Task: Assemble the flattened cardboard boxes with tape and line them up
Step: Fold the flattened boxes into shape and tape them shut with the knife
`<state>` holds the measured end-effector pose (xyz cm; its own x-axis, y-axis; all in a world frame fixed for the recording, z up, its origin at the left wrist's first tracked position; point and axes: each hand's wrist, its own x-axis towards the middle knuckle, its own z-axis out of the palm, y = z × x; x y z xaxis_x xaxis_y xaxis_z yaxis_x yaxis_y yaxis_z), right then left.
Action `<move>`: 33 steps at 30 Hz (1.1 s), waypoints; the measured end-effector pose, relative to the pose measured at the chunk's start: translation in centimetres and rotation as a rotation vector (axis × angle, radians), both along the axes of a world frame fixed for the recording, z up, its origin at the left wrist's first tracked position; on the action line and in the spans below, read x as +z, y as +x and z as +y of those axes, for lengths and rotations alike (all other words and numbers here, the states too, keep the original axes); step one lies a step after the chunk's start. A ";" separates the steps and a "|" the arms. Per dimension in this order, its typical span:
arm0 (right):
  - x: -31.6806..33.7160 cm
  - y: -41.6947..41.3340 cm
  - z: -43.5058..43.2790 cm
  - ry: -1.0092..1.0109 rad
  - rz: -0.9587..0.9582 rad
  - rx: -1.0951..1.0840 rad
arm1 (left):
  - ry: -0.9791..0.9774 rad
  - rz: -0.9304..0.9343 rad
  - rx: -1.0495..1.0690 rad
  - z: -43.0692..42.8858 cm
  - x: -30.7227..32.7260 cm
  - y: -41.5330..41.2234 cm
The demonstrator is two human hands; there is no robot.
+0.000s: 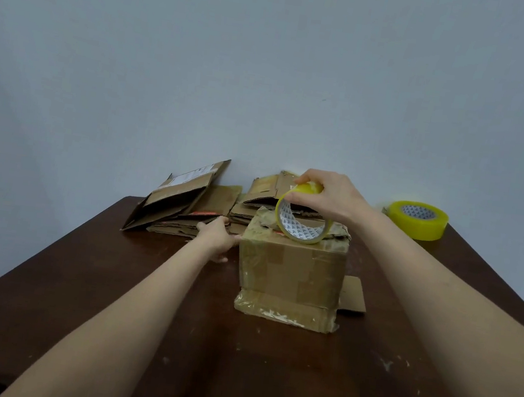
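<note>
While right hand (327, 195) grips tape roll (301, 215), box (291, 269) hides left hand (217, 237) fingers.

Both bare arms reach forward, well apart. The left hand (217, 237) lies low, palm turned inward, fingers pressed flat. The right hand (324, 195) is raised higher, wrist bent down, thumb and fingers pinched closed in a grip.

Cardboard box (291, 269) matt, creased, glossy tape patches; table (110, 278) dark scuffed wood; tape roll (419, 220) shiny plastic.
</note>
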<state>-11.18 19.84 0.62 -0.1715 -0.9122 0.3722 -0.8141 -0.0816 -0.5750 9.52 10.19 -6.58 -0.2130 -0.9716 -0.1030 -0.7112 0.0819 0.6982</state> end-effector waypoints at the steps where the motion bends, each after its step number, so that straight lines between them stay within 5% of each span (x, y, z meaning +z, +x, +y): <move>1: 0.0 -0.1 0.2 -0.002 -0.015 -0.002 | -0.106 0.000 0.009 -0.1 0.1 0.1; 3: 0.0 -0.2 0.5 -0.009 -0.046 0.004 | -0.441 0.112 -0.043 1.0 0.8 -0.1; 5: -0.2 -0.3 0.6 -0.017 -0.057 0.011 | -0.543 0.175 -0.225 3.3 2.4 -1.0; 8: -0.5 -0.6 0.9 -0.009 -0.174 -0.028 | -0.504 -0.115 -0.499 6.0 2.9 -2.6; 13: -1.2 -0.9 1.9 0.014 -0.486 -0.018 | -0.587 -0.411 -0.513 5.4 1.2 -3.0; 21: 0.1 -1.7 2.5 -0.019 -0.225 -0.045 | -0.697 -0.536 -0.554 6.0 0.6 -2.8; 33: 2.9 -3.9 4.0 0.205 0.049 -0.028 | -0.642 -0.601 -0.586 6.2 1.4 -3.2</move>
